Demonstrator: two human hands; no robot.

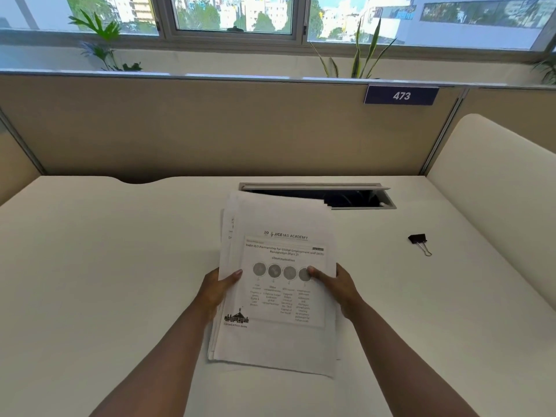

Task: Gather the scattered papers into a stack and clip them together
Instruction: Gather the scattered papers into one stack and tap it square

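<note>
1. The thumb of the left hand point(218, 288) is laid on the top sheet, the remaining fingers being hidden under the papers point(276, 284); the left edge of the stack is thus pinched.
2. The right hand point(337, 285) is shown likewise, its thumb pressed on the printed page and its other fingers curled under the right edge.
3. Both forearms are extended forward from the near edge of the bench point(90, 266), converging on the stack, palms turned inward.
4. The papers are held at the middle of the bench; whether their lower edge rests on the surface cannot be told. The sheets are gathered, but their edges are seen fanned and unaligned at the left and far sides.
5. The binder clip point(419, 242) is left lying towards the right edge, well apart. Squaring and clipping are judged to remain.
</note>
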